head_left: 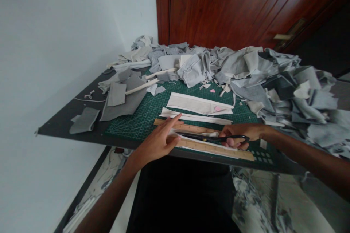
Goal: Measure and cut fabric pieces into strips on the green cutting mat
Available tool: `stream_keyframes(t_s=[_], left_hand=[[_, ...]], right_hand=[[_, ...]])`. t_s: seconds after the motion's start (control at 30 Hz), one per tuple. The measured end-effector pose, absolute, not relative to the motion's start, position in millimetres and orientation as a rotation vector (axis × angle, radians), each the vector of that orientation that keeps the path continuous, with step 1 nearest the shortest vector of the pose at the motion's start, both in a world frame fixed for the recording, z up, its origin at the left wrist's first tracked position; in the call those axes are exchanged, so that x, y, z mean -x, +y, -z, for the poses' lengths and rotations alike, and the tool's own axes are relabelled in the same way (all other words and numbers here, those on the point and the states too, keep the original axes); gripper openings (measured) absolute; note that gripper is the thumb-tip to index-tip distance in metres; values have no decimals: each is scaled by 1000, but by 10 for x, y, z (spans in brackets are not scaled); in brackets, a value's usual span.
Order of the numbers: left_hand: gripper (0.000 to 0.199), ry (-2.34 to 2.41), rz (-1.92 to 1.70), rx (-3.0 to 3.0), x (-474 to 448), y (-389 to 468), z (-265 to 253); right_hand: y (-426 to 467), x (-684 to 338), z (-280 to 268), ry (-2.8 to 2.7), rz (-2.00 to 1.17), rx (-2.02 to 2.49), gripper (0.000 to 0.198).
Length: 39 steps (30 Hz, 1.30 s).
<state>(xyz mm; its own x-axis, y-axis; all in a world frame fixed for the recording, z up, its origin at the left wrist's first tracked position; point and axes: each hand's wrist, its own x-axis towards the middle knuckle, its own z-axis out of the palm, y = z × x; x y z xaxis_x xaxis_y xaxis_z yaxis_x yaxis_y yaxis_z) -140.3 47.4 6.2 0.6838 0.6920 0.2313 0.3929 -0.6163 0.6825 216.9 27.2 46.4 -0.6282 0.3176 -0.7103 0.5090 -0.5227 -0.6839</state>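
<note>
Dark bench (60, 123) beside a pale wall (54, 43), reddish wooden door (218, 7) behind. Green gridded mat (131, 127) on top; grey and white fabric scraps (240, 65) heaped at back and right. Right hand (237, 130) grips black scissors (194, 137), blades between two wooden rulers (213, 147). Left hand (158, 140) spread wide near blade tips.

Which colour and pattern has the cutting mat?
The mat is green with pale grid lines, best seen in the head view.
</note>
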Motion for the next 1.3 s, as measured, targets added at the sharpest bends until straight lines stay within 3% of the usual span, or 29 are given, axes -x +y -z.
stream_keyframes(t_s=[0.27,0.77,1.3], left_hand=[[58,924,-583,-2438,1723,600,-77],[68,959,-535,-2428,1746,593,-110],[65,951,-534,-2440,1750,613,-84]], right_hand=[[340,-2134,-501,1467,2248,-1272,42],[463,-1824,-592,1608,2152,-1219,61],[436,-1866,-561,1722,1985,-1367,40]])
